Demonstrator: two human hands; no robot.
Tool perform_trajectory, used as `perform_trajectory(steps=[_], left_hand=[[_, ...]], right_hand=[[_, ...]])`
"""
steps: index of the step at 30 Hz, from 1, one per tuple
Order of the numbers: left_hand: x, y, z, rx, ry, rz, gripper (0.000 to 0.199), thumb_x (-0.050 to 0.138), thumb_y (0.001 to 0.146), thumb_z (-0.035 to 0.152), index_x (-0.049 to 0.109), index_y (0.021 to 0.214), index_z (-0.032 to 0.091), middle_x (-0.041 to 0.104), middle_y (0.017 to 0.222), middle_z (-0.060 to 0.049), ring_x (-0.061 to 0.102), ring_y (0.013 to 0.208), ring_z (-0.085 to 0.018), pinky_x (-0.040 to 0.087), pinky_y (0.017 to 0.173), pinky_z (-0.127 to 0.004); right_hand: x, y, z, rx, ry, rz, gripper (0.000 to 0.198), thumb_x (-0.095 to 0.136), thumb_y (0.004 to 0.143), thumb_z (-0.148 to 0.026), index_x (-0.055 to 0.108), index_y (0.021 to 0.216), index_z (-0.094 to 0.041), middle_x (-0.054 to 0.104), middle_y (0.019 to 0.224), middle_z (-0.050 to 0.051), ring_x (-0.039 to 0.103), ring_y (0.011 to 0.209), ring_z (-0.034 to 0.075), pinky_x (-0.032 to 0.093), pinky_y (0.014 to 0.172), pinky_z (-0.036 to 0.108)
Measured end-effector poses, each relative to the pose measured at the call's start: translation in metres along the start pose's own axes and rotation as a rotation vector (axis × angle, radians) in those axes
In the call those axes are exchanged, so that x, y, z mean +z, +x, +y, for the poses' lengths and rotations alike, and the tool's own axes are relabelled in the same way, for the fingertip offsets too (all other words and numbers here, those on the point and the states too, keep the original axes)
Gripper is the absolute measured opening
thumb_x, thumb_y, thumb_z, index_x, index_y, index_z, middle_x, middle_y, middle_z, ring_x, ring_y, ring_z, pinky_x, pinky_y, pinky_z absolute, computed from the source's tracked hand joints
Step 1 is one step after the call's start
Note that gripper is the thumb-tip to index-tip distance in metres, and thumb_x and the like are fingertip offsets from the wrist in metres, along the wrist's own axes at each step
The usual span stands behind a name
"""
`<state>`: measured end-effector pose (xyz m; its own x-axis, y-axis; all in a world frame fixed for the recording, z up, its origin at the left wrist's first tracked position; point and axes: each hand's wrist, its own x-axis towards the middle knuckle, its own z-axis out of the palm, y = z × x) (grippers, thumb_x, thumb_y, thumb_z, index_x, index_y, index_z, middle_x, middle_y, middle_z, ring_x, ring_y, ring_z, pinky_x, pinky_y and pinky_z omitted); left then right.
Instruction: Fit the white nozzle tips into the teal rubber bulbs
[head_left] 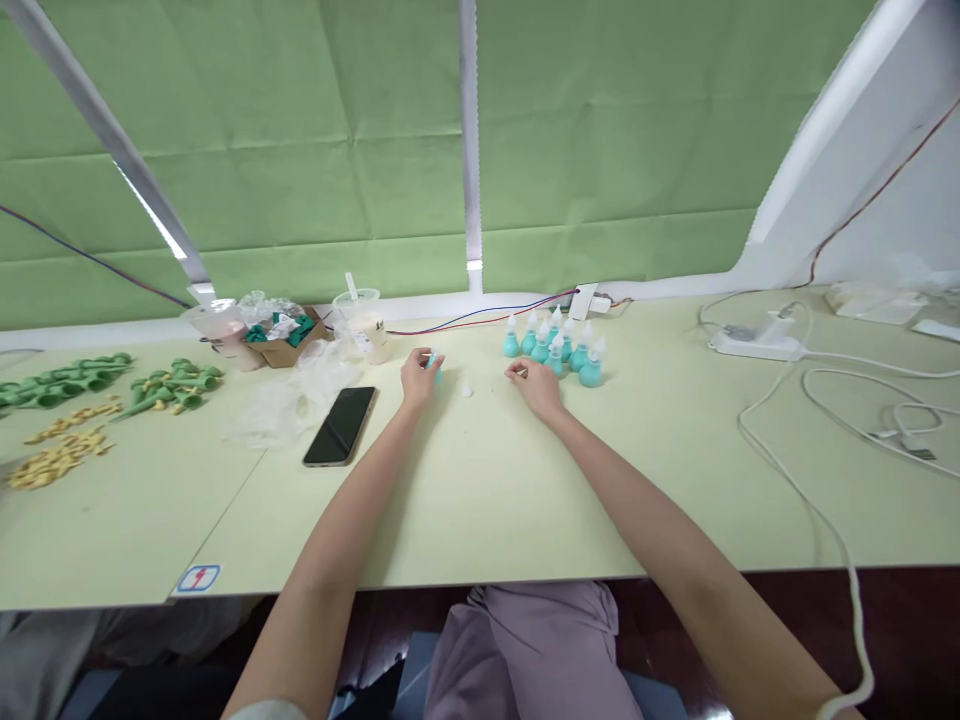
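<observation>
My left hand (418,380) is closed around a small teal squeeze bottle (436,374), mostly hidden by the fingers. On the table between my hands lies a small white cap (466,390). My right hand (535,388) has thumb and fingertips pinched together; whatever they hold, if anything, is too small to tell. Just behind and beside it stands a cluster of several teal squeeze bottles (590,373), upright, with pointed white tops. My right hand partly covers the lower part of the nearest ones.
A black phone (340,427) and a crumpled clear plastic bag (289,400) lie left of my left hand. Behind them stand a drink cup (367,325) and a cardboard box (281,350). Green and yellow pieces (64,455) spread far left. A white power strip (757,343) with cables sits right.
</observation>
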<state>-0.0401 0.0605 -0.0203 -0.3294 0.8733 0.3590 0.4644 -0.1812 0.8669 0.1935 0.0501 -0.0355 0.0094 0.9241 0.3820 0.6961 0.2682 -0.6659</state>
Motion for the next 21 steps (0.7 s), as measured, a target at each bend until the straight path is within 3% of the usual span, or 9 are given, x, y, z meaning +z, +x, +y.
perform_trajectory(steps=[6,13,21], left_hand=[[0.018,-0.001,-0.005,-0.057,-0.178,0.048,0.025,0.067,0.066,0.031,0.057,0.085,0.017,0.067,0.089,-0.007,0.061,0.082,-0.017,0.046,0.078,-0.030],[0.019,-0.001,-0.012,0.030,-0.303,0.049,0.028,0.066,0.066,0.030,0.049,0.086,0.019,0.064,0.085,-0.005,0.061,0.081,-0.016,0.047,0.078,-0.030],[0.019,-0.004,-0.017,0.023,-0.237,-0.073,0.029,0.063,0.070,0.028,0.046,0.092,0.020,0.063,0.095,-0.005,0.059,0.086,-0.015,0.046,0.081,-0.030]], right_hand=[[0.001,-0.002,-0.002,-0.043,0.018,-0.100,0.011,0.061,0.077,-0.023,0.066,0.086,-0.025,0.072,0.084,-0.003,0.064,0.083,0.015,0.043,0.069,0.026],[0.001,-0.002,-0.002,-0.068,-0.058,-0.083,0.013,0.056,0.081,-0.025,0.067,0.087,-0.025,0.072,0.083,-0.003,0.064,0.084,0.017,0.042,0.069,0.027],[0.000,-0.004,-0.001,-0.055,-0.057,-0.079,0.019,0.049,0.085,-0.023,0.066,0.093,-0.025,0.072,0.087,-0.001,0.063,0.087,0.017,0.042,0.071,0.028]])
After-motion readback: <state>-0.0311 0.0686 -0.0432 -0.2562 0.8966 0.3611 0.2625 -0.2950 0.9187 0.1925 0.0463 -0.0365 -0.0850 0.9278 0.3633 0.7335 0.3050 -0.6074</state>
